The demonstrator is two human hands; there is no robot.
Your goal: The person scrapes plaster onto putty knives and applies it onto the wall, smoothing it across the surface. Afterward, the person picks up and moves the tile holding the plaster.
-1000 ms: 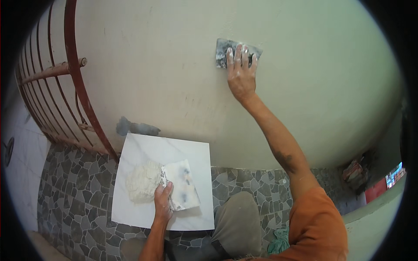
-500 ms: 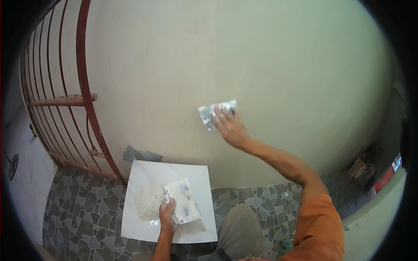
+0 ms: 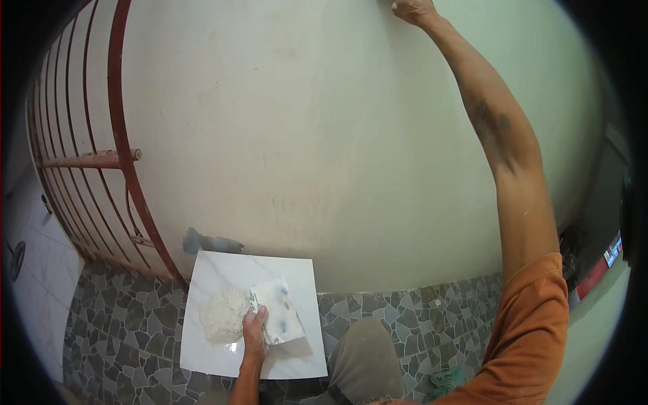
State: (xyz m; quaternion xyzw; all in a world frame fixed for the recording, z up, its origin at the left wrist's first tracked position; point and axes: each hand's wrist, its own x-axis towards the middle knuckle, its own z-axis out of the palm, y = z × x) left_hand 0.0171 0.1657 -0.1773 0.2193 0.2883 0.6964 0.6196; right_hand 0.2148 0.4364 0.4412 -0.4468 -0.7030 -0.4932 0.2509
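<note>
My left hand (image 3: 254, 332) grips the edge of a broad putty knife (image 3: 282, 317), its flat blade smeared white with a few dark spots. The knife is held over a white marbled tile (image 3: 283, 266), beside a mound of pale putty (image 3: 223, 316). My right arm stretches far up along the pale wall (image 3: 283, 135). At the top edge of the picture my right hand (image 3: 413, 9) is closed. Only a dark sliver of its putty knife shows beside the fingers; the rest lies beyond the picture.
A reddish-brown metal gate (image 3: 116, 88) stands at the left. Grey stone-patterned flooring (image 3: 128, 337) runs along the wall's foot. A dark grey patch (image 3: 212, 243) marks the wall behind the tile. My knee (image 3: 368, 358) is right of the tile, with green material (image 3: 447, 383) beyond it.
My right hand has swept up the wall from the middle to the top edge, carrying its putty knife mostly out of the picture. My left hand keeps its hold over the tile.
</note>
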